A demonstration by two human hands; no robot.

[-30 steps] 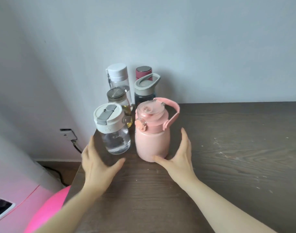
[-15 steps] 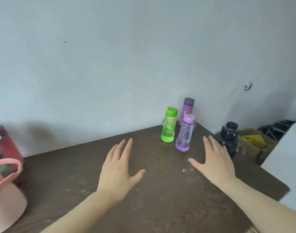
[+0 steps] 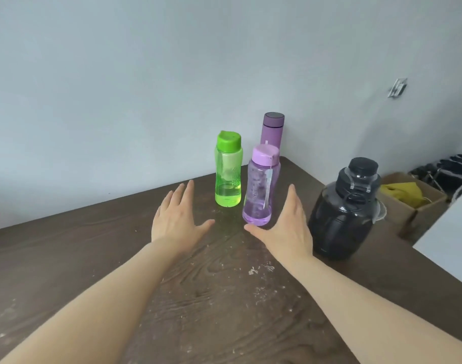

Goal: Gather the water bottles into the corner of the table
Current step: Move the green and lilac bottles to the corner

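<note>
A green bottle (image 3: 228, 170) and a clear purple bottle (image 3: 261, 185) stand upright near the far right corner of the dark wooden table (image 3: 93, 248). Behind them, against the wall, stands a tall purple flask (image 3: 272, 130). A big black jug (image 3: 345, 208) sits by the table's right edge. My left hand (image 3: 176, 216) is flat and open, just left of the green bottle and short of it. My right hand (image 3: 287, 227) is open between the purple bottle and the black jug, its thumb tip close to the purple bottle's base. Neither hand holds anything.
The grey wall runs behind the table. Beyond the right edge, on the floor, is a cardboard box (image 3: 413, 203) with a yellow cloth in it, and a white surface (image 3: 455, 232) lies further right. Pale specks dot the tabletop.
My view swung from the left corner's cluster of bottles to the right corner. Since half a second ago both hands have moved forward, closer to the green and purple bottles.
</note>
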